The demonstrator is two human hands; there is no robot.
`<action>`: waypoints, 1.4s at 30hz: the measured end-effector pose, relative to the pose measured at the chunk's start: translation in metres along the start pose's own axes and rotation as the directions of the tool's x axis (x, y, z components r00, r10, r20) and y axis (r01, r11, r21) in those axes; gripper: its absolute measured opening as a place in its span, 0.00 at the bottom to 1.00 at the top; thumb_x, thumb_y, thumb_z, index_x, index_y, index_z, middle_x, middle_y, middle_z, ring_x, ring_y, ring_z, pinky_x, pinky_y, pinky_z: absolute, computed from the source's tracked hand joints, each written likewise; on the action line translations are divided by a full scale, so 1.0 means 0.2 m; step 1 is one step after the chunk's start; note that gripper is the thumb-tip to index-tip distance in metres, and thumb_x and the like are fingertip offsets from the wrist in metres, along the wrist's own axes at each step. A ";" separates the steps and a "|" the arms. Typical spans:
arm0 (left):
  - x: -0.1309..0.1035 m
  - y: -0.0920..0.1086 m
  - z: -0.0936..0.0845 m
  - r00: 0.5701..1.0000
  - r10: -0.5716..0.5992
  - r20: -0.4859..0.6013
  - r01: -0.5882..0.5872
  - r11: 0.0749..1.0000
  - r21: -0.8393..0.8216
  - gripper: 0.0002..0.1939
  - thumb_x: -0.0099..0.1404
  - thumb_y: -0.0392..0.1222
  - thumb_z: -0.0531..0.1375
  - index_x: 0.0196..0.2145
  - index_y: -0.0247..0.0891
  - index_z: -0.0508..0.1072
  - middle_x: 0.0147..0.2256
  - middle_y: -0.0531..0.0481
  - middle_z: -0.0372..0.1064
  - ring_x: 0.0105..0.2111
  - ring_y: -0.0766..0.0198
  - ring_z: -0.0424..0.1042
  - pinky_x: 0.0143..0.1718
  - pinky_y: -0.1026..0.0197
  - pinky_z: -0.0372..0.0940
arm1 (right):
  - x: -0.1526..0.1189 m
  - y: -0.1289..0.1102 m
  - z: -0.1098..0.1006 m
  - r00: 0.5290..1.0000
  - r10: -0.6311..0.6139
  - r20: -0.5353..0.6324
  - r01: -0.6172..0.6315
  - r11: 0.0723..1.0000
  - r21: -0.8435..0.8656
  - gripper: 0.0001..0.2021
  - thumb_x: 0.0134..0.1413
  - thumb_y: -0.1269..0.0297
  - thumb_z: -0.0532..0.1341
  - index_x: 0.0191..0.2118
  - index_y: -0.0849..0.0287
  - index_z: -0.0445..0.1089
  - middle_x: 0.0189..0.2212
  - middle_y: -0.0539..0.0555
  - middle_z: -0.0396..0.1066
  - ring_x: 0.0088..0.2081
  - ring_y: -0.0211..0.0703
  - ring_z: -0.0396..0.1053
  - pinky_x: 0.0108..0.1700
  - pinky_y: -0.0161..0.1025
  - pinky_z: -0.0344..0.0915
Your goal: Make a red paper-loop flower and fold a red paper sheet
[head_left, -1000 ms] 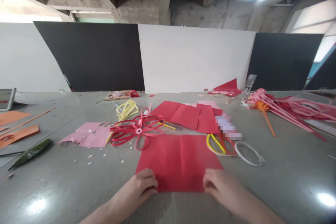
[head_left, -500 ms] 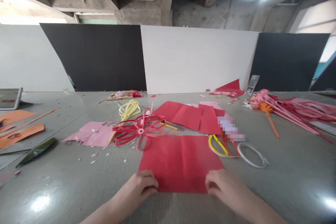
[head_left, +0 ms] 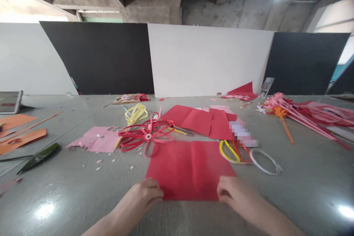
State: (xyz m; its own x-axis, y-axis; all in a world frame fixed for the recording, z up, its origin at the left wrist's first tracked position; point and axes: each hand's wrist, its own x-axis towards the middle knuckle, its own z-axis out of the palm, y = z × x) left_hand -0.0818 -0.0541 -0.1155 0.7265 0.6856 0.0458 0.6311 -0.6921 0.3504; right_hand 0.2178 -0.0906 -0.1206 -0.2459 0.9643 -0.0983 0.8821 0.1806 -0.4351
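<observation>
A red paper sheet [head_left: 190, 169] with a faint crease down its middle lies flat on the grey table in front of me. My left hand [head_left: 149, 193] pinches its near left corner, fingers curled. At the near right corner, my right hand [head_left: 231, 191] grips the sheet between thumb and fingers. Just beyond the left part of the sheet is a flower shape of red paper loops [head_left: 148, 136] with a pale round centre. More red sheets [head_left: 190, 120] lie behind, overlapping each other.
Right of the sheet are yellow loops [head_left: 230, 151] and a white ring [head_left: 267, 162]. Pink paper [head_left: 96, 139], a yellow loop bundle [head_left: 136, 113], orange paper [head_left: 24, 140] and a green leaf [head_left: 41, 158] lie left. Pink strips [head_left: 309, 114] lie far right. White and black panels [head_left: 210, 61] stand behind.
My left hand has shifted slightly left along the corner of the sheet. The view has tilted a little, and the right hand keeps its place at its corner.
</observation>
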 end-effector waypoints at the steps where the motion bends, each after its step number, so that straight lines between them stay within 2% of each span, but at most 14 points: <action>1: 0.00 0.00 0.00 0.999 0.035 0.020 -0.036 0.998 0.050 0.13 0.67 0.35 0.48 0.32 0.40 0.72 0.31 0.51 0.68 0.32 0.65 0.67 0.32 0.67 0.57 | 0.00 0.00 -0.01 1.000 -0.004 0.003 0.004 1.000 0.007 0.08 0.42 0.78 0.59 0.22 0.57 0.69 0.26 0.48 0.70 0.30 0.37 0.67 0.32 0.32 0.56; 4: 0.00 0.00 -0.04 0.986 0.141 0.088 -0.155 0.969 0.194 0.16 0.68 0.34 0.44 0.32 0.38 0.69 0.31 0.50 0.67 0.31 0.64 0.66 0.30 0.65 0.56 | 0.00 -0.01 -0.03 0.999 -0.029 0.018 0.028 0.999 0.042 0.08 0.42 0.78 0.59 0.22 0.57 0.69 0.26 0.47 0.70 0.29 0.37 0.66 0.31 0.32 0.55; 8: 0.01 0.00 -0.08 0.975 0.199 0.101 -0.217 0.951 0.220 0.14 0.68 0.33 0.43 0.34 0.38 0.68 0.31 0.51 0.67 0.29 0.64 0.65 0.29 0.65 0.55 | 0.01 -0.01 -0.05 0.998 -0.055 0.035 0.052 0.995 0.080 0.08 0.42 0.78 0.59 0.22 0.57 0.69 0.24 0.47 0.71 0.29 0.37 0.66 0.31 0.32 0.55; 16: 0.02 -0.04 -0.06 0.982 0.155 0.108 -0.168 0.978 0.124 0.13 0.68 0.35 0.44 0.34 0.39 0.67 0.32 0.50 0.65 0.30 0.65 0.65 0.30 0.66 0.55 | 0.01 -0.01 -0.07 0.999 -0.021 0.037 0.016 0.990 0.137 0.07 0.41 0.78 0.59 0.22 0.58 0.68 0.22 0.47 0.69 0.27 0.36 0.66 0.30 0.31 0.55; 24: 0.05 -0.04 -0.08 0.986 0.106 0.127 -0.096 0.992 -0.084 0.12 0.68 0.37 0.47 0.32 0.39 0.69 0.31 0.52 0.65 0.31 0.66 0.65 0.32 0.68 0.56 | 0.04 0.07 -0.03 0.999 -0.039 0.021 0.035 0.988 0.150 0.04 0.40 0.74 0.61 0.22 0.58 0.69 0.21 0.46 0.67 0.25 0.35 0.64 0.26 0.30 0.53; 27: 0.05 -0.05 -0.08 0.988 0.085 0.125 -0.066 0.986 -0.150 0.11 0.67 0.38 0.48 0.37 0.41 0.70 0.33 0.52 0.66 0.33 0.66 0.65 0.34 0.67 0.57 | 0.04 0.09 -0.03 0.999 -0.036 0.032 0.030 0.983 0.183 0.03 0.40 0.72 0.61 0.22 0.58 0.68 0.20 0.46 0.67 0.24 0.35 0.64 0.26 0.30 0.52; 31: 0.03 -0.08 -0.08 0.986 0.121 0.116 -0.099 0.979 -0.177 0.14 0.68 0.38 0.47 0.45 0.47 0.69 0.38 0.50 0.63 0.34 0.66 0.66 0.35 0.67 0.58 | 0.05 0.09 -0.05 0.991 -0.132 0.022 0.124 0.969 0.212 0.05 0.42 0.74 0.60 0.21 0.59 0.67 0.21 0.45 0.65 0.25 0.34 0.62 0.27 0.30 0.53; 34: 0.02 -0.10 -0.06 0.980 0.167 0.111 -0.157 0.983 -0.096 0.15 0.68 0.38 0.46 0.45 0.48 0.69 0.38 0.51 0.63 0.33 0.67 0.65 0.34 0.68 0.58 | 0.06 0.08 -0.07 0.978 -0.203 0.043 0.189 0.957 0.220 0.06 0.44 0.76 0.58 0.22 0.59 0.67 0.23 0.46 0.64 0.27 0.34 0.63 0.30 0.30 0.54; 36: 0.01 -0.09 -0.05 0.974 0.212 0.083 -0.215 0.976 0.031 0.16 0.68 0.35 0.45 0.47 0.50 0.67 0.39 0.51 0.64 0.35 0.65 0.65 0.36 0.66 0.59 | 0.05 0.08 -0.07 0.969 -0.241 0.059 0.223 0.949 0.222 0.08 0.46 0.77 0.56 0.23 0.58 0.68 0.25 0.46 0.64 0.29 0.34 0.64 0.32 0.30 0.55; 38: 0.00 -0.06 -0.02 0.968 0.251 0.028 -0.252 0.951 0.180 0.16 0.67 0.32 0.45 0.46 0.47 0.66 0.39 0.50 0.64 0.36 0.62 0.64 0.38 0.64 0.59 | 0.05 0.07 -0.07 0.961 -0.269 0.066 0.250 0.945 0.211 0.10 0.47 0.79 0.55 0.24 0.58 0.68 0.26 0.46 0.65 0.31 0.34 0.64 0.34 0.30 0.56; 42: 0.00 0.02 0.03 0.968 0.245 -0.045 -0.212 0.904 0.371 0.10 0.65 0.30 0.47 0.34 0.38 0.66 0.34 0.49 0.64 0.32 0.61 0.64 0.33 0.62 0.59 | 0.03 0.07 -0.06 0.962 -0.267 0.056 0.259 0.959 0.116 0.09 0.49 0.78 0.56 0.26 0.58 0.69 0.29 0.47 0.65 0.31 0.34 0.65 0.34 0.31 0.56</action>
State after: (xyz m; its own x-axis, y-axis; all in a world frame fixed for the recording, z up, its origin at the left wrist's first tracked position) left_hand -0.0776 -0.0576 -0.1194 0.8461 0.5045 0.1719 0.5176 -0.8547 -0.0399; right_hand 0.2327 -0.0810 -0.1168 -0.4948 0.8685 -0.0287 0.7354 0.4009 -0.5463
